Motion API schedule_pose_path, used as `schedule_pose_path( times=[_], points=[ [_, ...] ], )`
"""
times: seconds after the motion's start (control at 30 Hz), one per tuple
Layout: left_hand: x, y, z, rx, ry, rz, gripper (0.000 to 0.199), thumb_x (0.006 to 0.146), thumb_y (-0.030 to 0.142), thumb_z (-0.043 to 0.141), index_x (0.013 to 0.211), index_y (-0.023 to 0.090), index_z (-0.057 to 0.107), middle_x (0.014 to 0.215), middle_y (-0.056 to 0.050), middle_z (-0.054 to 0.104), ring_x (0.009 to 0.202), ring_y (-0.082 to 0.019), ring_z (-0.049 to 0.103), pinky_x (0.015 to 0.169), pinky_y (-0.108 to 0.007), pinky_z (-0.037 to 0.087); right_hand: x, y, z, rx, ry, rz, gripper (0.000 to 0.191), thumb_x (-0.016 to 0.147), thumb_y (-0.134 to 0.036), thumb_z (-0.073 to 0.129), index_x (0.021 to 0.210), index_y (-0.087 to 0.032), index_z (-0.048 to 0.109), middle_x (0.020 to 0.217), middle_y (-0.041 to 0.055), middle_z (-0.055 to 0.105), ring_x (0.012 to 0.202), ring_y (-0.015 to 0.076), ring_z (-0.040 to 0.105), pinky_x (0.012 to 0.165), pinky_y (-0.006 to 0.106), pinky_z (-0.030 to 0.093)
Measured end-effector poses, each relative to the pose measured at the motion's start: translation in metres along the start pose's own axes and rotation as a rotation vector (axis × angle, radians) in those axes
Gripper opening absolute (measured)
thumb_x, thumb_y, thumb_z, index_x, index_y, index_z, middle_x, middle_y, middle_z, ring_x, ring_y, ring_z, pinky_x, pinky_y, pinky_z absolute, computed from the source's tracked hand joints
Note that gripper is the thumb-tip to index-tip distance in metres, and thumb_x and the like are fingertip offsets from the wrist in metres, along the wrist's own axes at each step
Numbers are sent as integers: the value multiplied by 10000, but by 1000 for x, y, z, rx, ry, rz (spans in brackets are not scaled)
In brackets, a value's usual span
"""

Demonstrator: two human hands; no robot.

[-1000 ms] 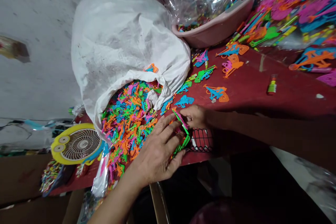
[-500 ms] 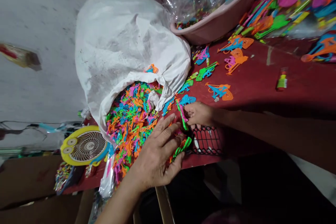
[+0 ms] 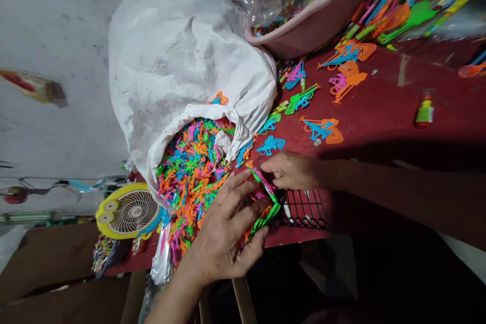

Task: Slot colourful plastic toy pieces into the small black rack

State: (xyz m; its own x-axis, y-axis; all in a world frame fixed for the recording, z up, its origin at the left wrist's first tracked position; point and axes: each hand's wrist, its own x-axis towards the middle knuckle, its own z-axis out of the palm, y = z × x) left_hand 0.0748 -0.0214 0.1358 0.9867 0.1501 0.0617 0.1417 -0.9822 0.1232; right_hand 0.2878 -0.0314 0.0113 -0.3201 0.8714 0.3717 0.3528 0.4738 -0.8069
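My left hand (image 3: 231, 223) is curled around a cluster of small coloured plastic toys, with a green piece (image 3: 261, 220) showing beside its thumb. My right hand (image 3: 292, 169) has its fingers drawn together at a pink and green plastic toy (image 3: 264, 179), which meets the cluster; the exact contact of the fingertips is partly hidden. Under the right hand lies a black wire rack (image 3: 306, 207). Left of the hands, a heap of mixed plastic toys (image 3: 190, 177) spills from the mouth of a white sack (image 3: 182, 50).
Blue and orange toy pieces (image 3: 321, 129) lie on the red table (image 3: 383, 116), near a small labelled bottle (image 3: 424, 111). A pink basin (image 3: 311, 35) with clear plastic stands at the back. A yellow fan (image 3: 131, 210) is at the left.
The pink and green toy in my right hand has moved down against the cluster in my left hand. The view has shifted slightly.
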Motion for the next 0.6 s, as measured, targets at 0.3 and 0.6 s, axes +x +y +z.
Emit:
schedule_pose_path(
  times=[0.3,0.6],
  points=[
    [1,1,2,94,52,-51,642,857,283,636,1459,202,430,1615,-137,294,1503,-338,282,1212,-619,287,-3,3,10,73,20,4,121,713,-37,539,730,-157,538,724,-4,553,662,102,453,624,233,298],
    [3,-2,3,3,22,-44,593,854,221,569,1437,251,463,1634,-83,303,1531,-332,228,1203,-612,314,0,13,23,305,-15,95,63,793,-223,564,804,-162,577,629,-39,530,549,87,425,518,215,311]
  ],
)
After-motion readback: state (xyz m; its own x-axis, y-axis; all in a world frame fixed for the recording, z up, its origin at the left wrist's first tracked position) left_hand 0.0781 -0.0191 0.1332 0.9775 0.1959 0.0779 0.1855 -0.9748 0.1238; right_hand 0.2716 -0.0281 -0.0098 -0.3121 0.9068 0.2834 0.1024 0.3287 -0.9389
